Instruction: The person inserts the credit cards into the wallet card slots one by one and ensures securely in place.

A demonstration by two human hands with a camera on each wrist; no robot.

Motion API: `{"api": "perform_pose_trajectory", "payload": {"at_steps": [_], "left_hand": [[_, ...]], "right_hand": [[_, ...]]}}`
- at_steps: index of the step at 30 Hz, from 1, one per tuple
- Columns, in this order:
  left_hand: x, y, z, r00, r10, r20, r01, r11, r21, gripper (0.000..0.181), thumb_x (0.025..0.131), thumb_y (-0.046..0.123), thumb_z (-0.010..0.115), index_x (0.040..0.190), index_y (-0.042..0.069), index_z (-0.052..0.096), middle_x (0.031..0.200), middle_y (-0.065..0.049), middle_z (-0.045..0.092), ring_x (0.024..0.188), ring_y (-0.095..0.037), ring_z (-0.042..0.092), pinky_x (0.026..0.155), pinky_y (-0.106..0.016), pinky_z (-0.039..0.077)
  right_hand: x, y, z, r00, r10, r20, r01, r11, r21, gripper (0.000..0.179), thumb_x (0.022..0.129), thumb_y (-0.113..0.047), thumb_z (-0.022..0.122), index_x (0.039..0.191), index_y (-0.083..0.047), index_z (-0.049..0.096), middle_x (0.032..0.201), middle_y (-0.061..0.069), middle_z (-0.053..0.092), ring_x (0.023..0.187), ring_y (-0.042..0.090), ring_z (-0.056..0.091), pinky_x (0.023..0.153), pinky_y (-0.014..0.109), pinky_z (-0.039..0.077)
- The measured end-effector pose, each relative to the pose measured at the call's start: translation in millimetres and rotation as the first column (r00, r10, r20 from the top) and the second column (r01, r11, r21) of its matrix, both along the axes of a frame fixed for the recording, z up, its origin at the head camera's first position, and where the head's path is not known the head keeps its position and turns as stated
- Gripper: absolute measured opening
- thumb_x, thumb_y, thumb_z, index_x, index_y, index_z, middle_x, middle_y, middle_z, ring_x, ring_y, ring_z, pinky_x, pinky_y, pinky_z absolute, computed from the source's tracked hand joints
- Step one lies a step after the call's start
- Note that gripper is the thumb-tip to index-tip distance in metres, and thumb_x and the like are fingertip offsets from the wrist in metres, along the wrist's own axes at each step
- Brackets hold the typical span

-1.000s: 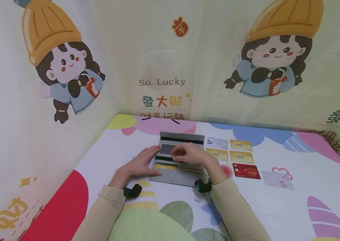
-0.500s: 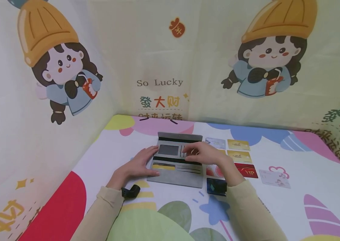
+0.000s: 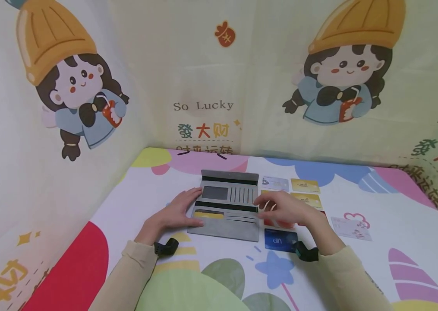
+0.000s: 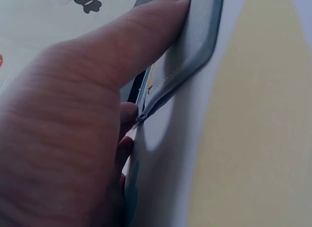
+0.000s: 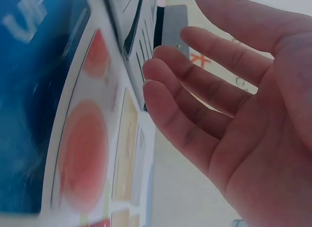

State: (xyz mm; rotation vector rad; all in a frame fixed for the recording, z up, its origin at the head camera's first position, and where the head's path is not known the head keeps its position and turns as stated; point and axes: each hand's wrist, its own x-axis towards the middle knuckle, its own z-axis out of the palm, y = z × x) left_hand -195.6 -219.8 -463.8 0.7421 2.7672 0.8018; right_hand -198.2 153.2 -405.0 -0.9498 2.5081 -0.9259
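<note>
A grey wallet (image 3: 238,231) lies unfolded, with a dark window pocket (image 3: 215,192) and rows of card slots. In its lower left pocket sits a yellow card (image 3: 212,215). My left hand (image 3: 175,212) rests along the wallet's left edge; in the left wrist view the thumb (image 4: 141,36) lies on the grey flap. My right hand (image 3: 290,208) hovers by the wallet's right edge, over the cards. Its fingers (image 5: 180,110) are relaxed and hold nothing in the right wrist view.
Right of the wallet lie a blue VIP card (image 3: 279,239), a silver card (image 3: 275,183), gold cards (image 3: 305,185) and a card with red circles (image 5: 83,154), some partly behind my right hand. Farther right is a pale floral card (image 3: 351,227). Printed cloth walls (image 3: 265,77) stand behind.
My right hand has moved right, off the wallet's upper half to beside its right edge, uncovering the window pocket, slots and blue card. The left hand stays on the left edge.
</note>
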Motion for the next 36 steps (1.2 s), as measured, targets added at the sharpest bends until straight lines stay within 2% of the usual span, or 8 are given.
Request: {"api": "perform_pose_trajectory", "payload": {"at_steps": [3, 9, 13, 16, 21, 27, 31, 36], "left_hand": [[-0.5, -0.7, -0.9, 1.000, -0.002, -0.004, 0.002, 1.000, 0.005, 0.101, 0.081, 0.056, 0.075, 0.159, 0.010, 0.030, 0.165, -0.009, 0.023, 0.152, -0.031, 0.016, 0.122, -0.051, 0.009], [-0.5, -0.3, -1.6, 1.000, -0.019, -0.015, 0.019, 1.000, 0.010, 0.101, 0.082, 0.054, 0.075, 0.159, 0.008, 0.030, 0.165, -0.010, 0.024, 0.151, -0.032, 0.017, 0.122, -0.051, 0.009], [0.4, 0.1, -0.2, 1.000, -0.020, -0.017, 0.020, 1.000, 0.013, 0.100, 0.082, 0.053, 0.076, 0.158, 0.006, 0.031, 0.165, -0.012, 0.025, 0.151, -0.034, 0.017, 0.122, -0.051, 0.009], [1.1, -0.4, 0.4, 1.000, -0.017, -0.017, 0.017, 1.000, 0.011, 0.100, 0.082, 0.053, 0.076, 0.159, 0.007, 0.030, 0.165, -0.011, 0.025, 0.151, -0.034, 0.017, 0.122, -0.051, 0.009], [1.1, -1.1, -0.1, 1.000, -0.003, -0.002, 0.003, 1.000, 0.004, 0.101, 0.081, 0.055, 0.075, 0.159, 0.009, 0.029, 0.165, -0.010, 0.023, 0.152, -0.032, 0.015, 0.122, -0.050, 0.008], [2.2, -0.9, 1.2, 1.000, 0.004, 0.007, -0.004, 1.000, 0.008, 0.101, 0.081, 0.055, 0.075, 0.159, 0.010, 0.030, 0.166, -0.010, 0.023, 0.152, -0.033, 0.015, 0.121, -0.053, 0.009], [2.1, -1.0, 0.9, 1.000, 0.002, 0.004, -0.002, 1.000, 0.007, 0.100, 0.082, 0.055, 0.075, 0.159, 0.010, 0.030, 0.165, -0.010, 0.023, 0.152, -0.033, 0.015, 0.121, -0.053, 0.009], [2.1, -0.6, 0.8, 1.000, -0.005, -0.001, 0.005, 1.000, 0.012, 0.100, 0.082, 0.054, 0.075, 0.159, 0.008, 0.030, 0.165, -0.011, 0.024, 0.151, -0.035, 0.016, 0.121, -0.054, 0.009]], "right_hand": [[3.8, 7.6, -0.9, 1.000, 0.014, -0.002, -0.014, 1.000, 0.010, 0.035, 0.092, -0.020, 0.075, 0.122, -0.004, 0.069, 0.106, 0.004, 0.068, 0.092, 0.018, 0.064, 0.085, 0.039, 0.056], [16.9, 19.9, -8.5, 1.000, -0.010, 0.010, 0.009, 0.998, 0.065, 0.036, 0.087, -0.023, 0.080, 0.118, -0.009, 0.070, 0.097, -0.002, 0.066, 0.086, 0.018, 0.060, 0.079, 0.029, 0.056], [23.0, 25.0, -10.9, 1.000, -0.015, 0.017, 0.014, 0.997, 0.081, 0.037, 0.082, -0.023, 0.085, 0.114, -0.010, 0.071, 0.092, -0.005, 0.065, 0.082, 0.018, 0.058, 0.075, 0.027, 0.055], [26.8, 27.3, -11.0, 1.000, -0.014, 0.027, 0.011, 0.995, 0.098, 0.040, 0.080, -0.024, 0.087, 0.114, -0.011, 0.071, 0.093, -0.006, 0.064, 0.084, 0.017, 0.058, 0.077, 0.029, 0.055], [35.2, 28.7, -12.5, 0.998, -0.049, 0.044, 0.043, 0.990, 0.137, 0.047, 0.076, -0.026, 0.090, 0.116, -0.013, 0.071, 0.098, -0.008, 0.064, 0.090, 0.017, 0.057, 0.086, 0.039, 0.053], [46.0, 25.5, -14.5, 0.996, -0.086, -0.013, 0.087, 0.979, 0.186, 0.049, 0.072, -0.026, 0.092, 0.115, -0.014, 0.071, 0.104, -0.007, 0.064, 0.094, 0.017, 0.058, 0.091, 0.050, 0.053], [49.8, 22.3, -16.4, 0.994, -0.097, -0.046, 0.105, 0.973, 0.206, 0.045, 0.072, -0.022, 0.093, 0.111, -0.014, 0.071, 0.099, -0.008, 0.063, 0.090, 0.016, 0.057, 0.090, 0.048, 0.053], [52.2, 21.9, -16.8, 0.994, -0.102, -0.049, 0.110, 0.973, 0.203, 0.047, 0.072, -0.021, 0.092, 0.112, -0.015, 0.070, 0.099, -0.007, 0.062, 0.091, 0.016, 0.056, 0.089, 0.046, 0.053]]}}
